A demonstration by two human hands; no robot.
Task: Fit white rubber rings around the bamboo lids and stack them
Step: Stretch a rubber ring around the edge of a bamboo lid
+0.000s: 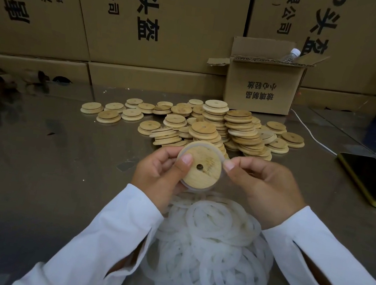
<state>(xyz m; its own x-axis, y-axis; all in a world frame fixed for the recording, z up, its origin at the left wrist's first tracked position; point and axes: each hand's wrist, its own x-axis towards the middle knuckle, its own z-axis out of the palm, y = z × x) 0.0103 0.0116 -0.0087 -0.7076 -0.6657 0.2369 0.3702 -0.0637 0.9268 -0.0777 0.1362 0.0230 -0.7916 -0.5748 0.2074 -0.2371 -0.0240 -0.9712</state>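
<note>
**One lid in hand, ring partly on**

A wall of printed cartons point(165, 18) closes off the back of the steel worktop point(45, 170). Nearest the person, between two white sleeves, lies a loose heap of white rubber rings point(211, 247). Farther out sits the pile of bamboo lids point(239, 130), some in short leaning stacks and others scattered singly to the left. I can see no ring on any of those, so a stack of finished lids is either not begun or not visible. Behind the pile stands a small open box point(262, 87) with a bottle point(291, 55) poking out. A phone point(369, 182) lies near the right edge.

The hands are raised over the ring heap, close together, both busy with a single lid point(199, 168). The left hand point(155, 176) grips it, with the thumb on the face near the centre hole and the fingers behind. The right hand point(261, 184) pinches the ring point(193, 188) at the lid's right edge between thumb and forefinger. The ring shows as a pale band along the upper-left and lower rim. Whether it sits in the groove there I cannot tell.

The step in hand looks like the fitting itself. The next move likely calls for stretching the pinched part over the right rim while the left hand holds the lid steady. The ring would then be run round until it lies flat all the way, and the lid set down on a stack.
</note>
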